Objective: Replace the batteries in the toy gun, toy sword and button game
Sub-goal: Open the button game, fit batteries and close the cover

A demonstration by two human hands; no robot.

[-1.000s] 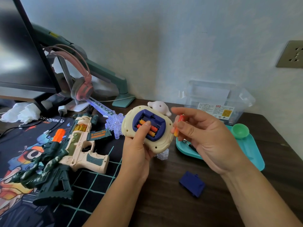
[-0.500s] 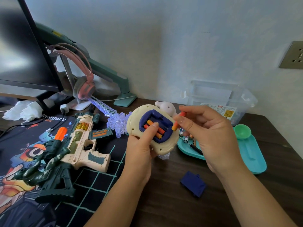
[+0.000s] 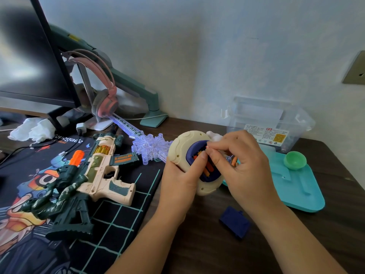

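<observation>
— Wrapped around the cream button game point(image 3: 181, 149) at centre frame, the left hand point(image 3: 177, 186) holds it tilted, thumb at the open blue compartment point(image 3: 194, 154). The step?
— Seating a cell, it seems. It is best matched for polarity, then pressed flat beside the batteries point(image 3: 208, 170) already in.
— And the right hand point(image 3: 243, 165)?
— Fingers curled tight, pinching an orange battery point(image 3: 206, 147), mostly hidden, at the slot. The blue cover point(image 3: 235, 221) lies lower centre on the desk point(image 3: 197, 250).

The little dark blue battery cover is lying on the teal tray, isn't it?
No. The head view shows the dark blue plastic battery cover lying on the dark wooden desk, in front of the teal plastic tray, not on it.
</observation>
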